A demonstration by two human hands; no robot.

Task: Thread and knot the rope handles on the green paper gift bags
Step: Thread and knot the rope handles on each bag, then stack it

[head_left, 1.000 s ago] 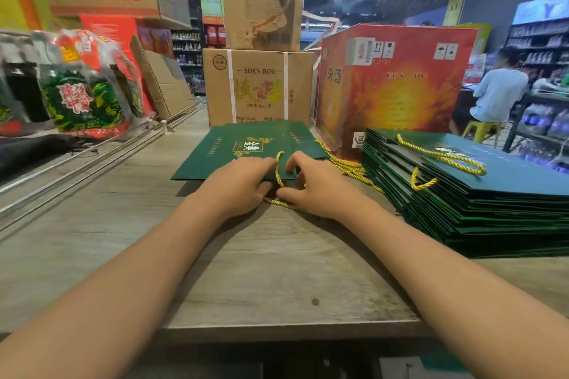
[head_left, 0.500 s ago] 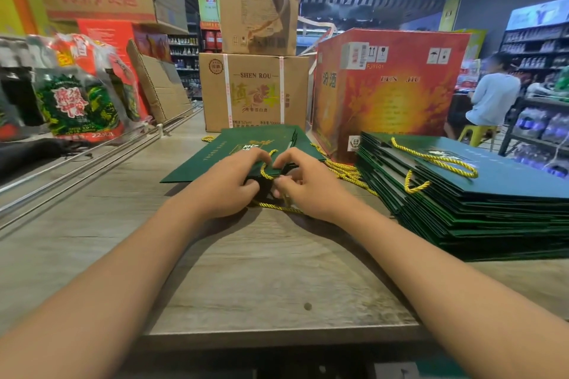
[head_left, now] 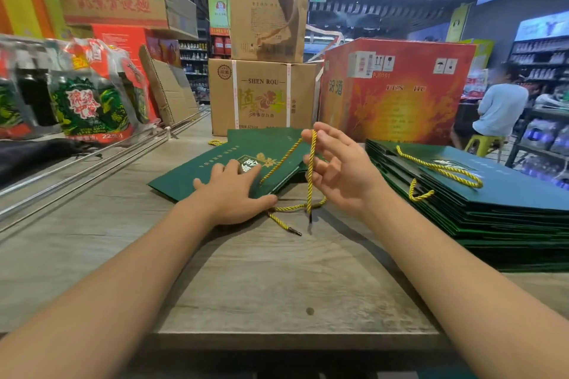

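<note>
A flat green gift bag [head_left: 246,163] is pressed down on the wooden counter [head_left: 261,280] by the left hand [head_left: 234,191], whose fingers are laid straight across the printed face while the thumb rests at the bag's near edge. Just to the right of that hand, the right hand [head_left: 341,166] is raised above the bag, and a yellow rope [head_left: 311,169] is pinched between its thumb and forefinger. From the pinch one strand slopes down to the bag beside the left fingertips; the other hangs straight down, ending in a dark tip just above the counter. A second tipped end lies on the counter below the left thumb. How the rope passes through the bag cannot be made out, since the near edge is covered by the left hand.

Right of the right hand, a tall stack of green bags [head_left: 480,212] is seen, with rope handles lying on top; its right side is cut off by the frame. Beyond both hands stand a brown carton [head_left: 261,95], a smaller torn box [head_left: 268,12] on top of it, and a red carton [head_left: 397,92]. Far left of the left hand, wrapped bottle packs [head_left: 89,101] are blurred. A seated person [head_left: 498,108] is seen far right.
</note>
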